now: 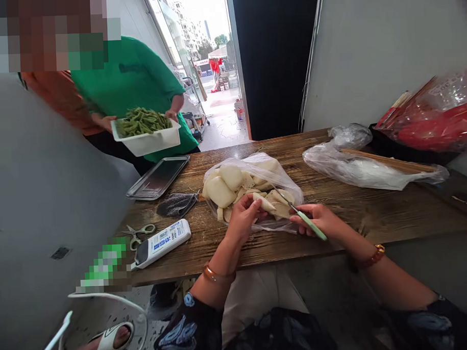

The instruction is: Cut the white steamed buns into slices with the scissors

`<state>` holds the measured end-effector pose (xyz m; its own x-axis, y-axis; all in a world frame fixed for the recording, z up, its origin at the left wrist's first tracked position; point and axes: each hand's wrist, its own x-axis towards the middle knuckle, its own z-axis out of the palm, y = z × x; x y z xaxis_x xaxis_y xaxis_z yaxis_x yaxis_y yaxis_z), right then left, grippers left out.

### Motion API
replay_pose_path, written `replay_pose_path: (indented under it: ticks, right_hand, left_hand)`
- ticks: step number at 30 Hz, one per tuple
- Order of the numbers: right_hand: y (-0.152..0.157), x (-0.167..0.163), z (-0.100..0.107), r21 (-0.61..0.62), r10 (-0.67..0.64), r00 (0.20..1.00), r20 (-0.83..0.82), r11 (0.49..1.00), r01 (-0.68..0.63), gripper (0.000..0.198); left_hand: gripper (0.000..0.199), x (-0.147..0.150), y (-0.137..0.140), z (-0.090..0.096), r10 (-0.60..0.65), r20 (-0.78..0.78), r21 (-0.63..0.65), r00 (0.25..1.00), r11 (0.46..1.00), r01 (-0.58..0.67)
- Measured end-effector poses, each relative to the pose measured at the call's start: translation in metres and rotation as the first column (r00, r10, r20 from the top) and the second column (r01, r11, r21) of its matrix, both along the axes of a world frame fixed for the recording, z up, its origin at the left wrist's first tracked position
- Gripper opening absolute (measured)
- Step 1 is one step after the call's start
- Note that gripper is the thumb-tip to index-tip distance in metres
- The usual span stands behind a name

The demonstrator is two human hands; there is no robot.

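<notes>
My left hand (242,215) pinches a pale bun piece (264,201) between thumb and fingers. My right hand (317,219) is closed around the light green handle of a knife (311,226). Its thin blade points up and left, over the pale pieces beside the left hand. Under and behind both hands, a thin clear plastic bag (293,185) lies spread on the wooden table. On it sit whole white steamed buns (219,192) at the left and back, with several cut pieces (282,210) nearer me. Whether the blade touches a piece, I cannot tell.
Left of the bag are a metal tray (159,177), a dark cloth (177,204), scissors (139,233) and a white device (165,244). Crumpled plastic with sticks (356,165) lies right. Across the table, a person in green (132,71) holds a white tub (151,143) of green pods.
</notes>
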<state>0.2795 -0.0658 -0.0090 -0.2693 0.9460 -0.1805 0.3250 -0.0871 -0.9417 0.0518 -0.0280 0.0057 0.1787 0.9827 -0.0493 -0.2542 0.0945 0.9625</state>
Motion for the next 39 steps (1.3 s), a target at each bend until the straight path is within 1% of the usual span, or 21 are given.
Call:
replay_pose_path:
  ticks: [2,4,6,9,12,13,14,16,17,18,19,21,23,25,27,29,31,32,34,37,39]
  right_hand:
    - [-0.001,0.005,-0.004,-0.014,-0.076,0.996,-0.039,0.997,0.075,0.056]
    - [-0.002,0.010,-0.007,0.008,-0.133,0.989,-0.060,0.991,0.133,0.062]
    - [-0.005,0.013,-0.010,0.049,-0.166,0.984,-0.065,0.984,0.170,0.071]
    - [-0.010,0.015,-0.016,0.145,-0.213,0.976,-0.035,0.966,0.216,0.080]
    - [-0.016,0.017,-0.025,0.194,-0.278,0.960,-0.014,0.942,0.276,0.080]
    - [-0.018,0.018,-0.028,0.190,-0.300,0.954,-0.021,0.935,0.299,0.079]
    - [-0.019,0.019,-0.030,0.180,-0.318,0.948,-0.036,0.930,0.319,0.078]
    - [-0.022,0.020,-0.034,0.162,-0.333,0.939,-0.089,0.925,0.343,0.077]
    - [-0.023,0.021,-0.035,0.154,-0.329,0.936,-0.122,0.926,0.345,0.075]
    - [-0.025,0.022,-0.036,0.147,-0.324,0.933,-0.157,0.927,0.346,0.073]
    - [-0.025,0.023,-0.037,0.143,-0.322,0.927,-0.191,0.925,0.351,0.070]
    - [-0.027,0.024,-0.037,0.146,-0.328,0.912,-0.247,0.918,0.370,0.065]
    - [-0.027,0.025,-0.037,0.150,-0.346,0.892,-0.291,0.904,0.399,0.063]
    - [-0.027,0.025,-0.036,0.139,-0.352,0.878,-0.324,0.900,0.413,0.062]
    - [-0.028,0.024,-0.035,0.118,-0.358,0.866,-0.349,0.900,0.420,0.061]
    - [-0.028,0.023,-0.034,0.105,-0.364,0.856,-0.368,0.898,0.428,0.062]
    - [-0.028,0.023,-0.035,0.103,-0.368,0.846,-0.386,0.894,0.435,0.062]
    - [-0.028,0.023,-0.035,0.103,-0.367,0.843,-0.393,0.894,0.437,0.062]
    - [-0.028,0.022,-0.035,0.097,-0.367,0.837,-0.406,0.893,0.439,0.062]
    - [-0.028,0.022,-0.034,0.073,-0.380,0.825,-0.418,0.891,0.448,0.062]
    - [-0.028,0.022,-0.035,0.064,-0.383,0.823,-0.420,0.892,0.448,0.061]
  left_hand:
    - [0.042,-0.001,0.000,0.002,0.042,0.010,0.010,0.999,0.999,-0.042]
    - [0.043,0.000,0.002,0.005,0.071,0.012,0.031,0.997,0.997,-0.071]
    - [0.043,0.003,0.005,0.007,0.090,-0.017,0.084,0.996,0.993,-0.088]
    - [0.035,0.009,0.017,0.008,0.139,-0.150,0.229,0.979,0.968,-0.102]
    - [0.034,0.015,0.029,0.004,0.261,-0.319,0.424,0.911,0.899,-0.109]
    - [0.036,0.017,0.032,0.002,0.279,-0.377,0.483,0.883,0.873,-0.070]
    - [0.038,0.018,0.033,0.000,0.271,-0.439,0.526,0.857,0.850,0.000]
    - [0.042,0.021,0.032,-0.004,0.201,-0.548,0.553,0.812,0.815,0.172]
    - [0.043,0.022,0.031,-0.005,0.168,-0.577,0.553,0.799,0.801,0.230]
    - [0.042,0.022,0.029,-0.005,0.154,-0.583,0.557,0.798,0.791,0.254]
    - [0.040,0.022,0.027,-0.004,0.164,-0.572,0.568,0.804,0.786,0.244]
    - [0.034,0.017,0.024,0.000,0.236,-0.538,0.602,0.810,0.780,0.172]
    - [0.029,0.008,0.024,0.006,0.348,-0.522,0.640,0.779,0.763,0.088]
    - [0.029,-0.003,0.027,0.013,0.485,-0.506,0.695,0.713,0.719,0.003]
    - [0.033,-0.015,0.030,0.018,0.616,-0.490,0.754,0.617,0.655,-0.054]
    - [0.037,-0.025,0.033,0.021,0.714,-0.494,0.799,0.496,0.597,-0.064]
    - [0.041,-0.032,0.035,0.023,0.772,-0.515,0.820,0.373,0.570,-0.048]
    - [0.045,-0.034,0.037,0.023,0.786,-0.529,0.822,0.320,0.568,-0.036]
    - [0.056,-0.036,0.041,0.023,0.784,-0.573,0.806,0.240,0.592,-0.008]
    - [0.079,-0.035,0.051,0.022,0.729,-0.666,0.741,0.154,0.670,0.035]
    - [0.087,-0.035,0.059,0.021,0.686,-0.717,0.695,0.121,0.717,0.053]
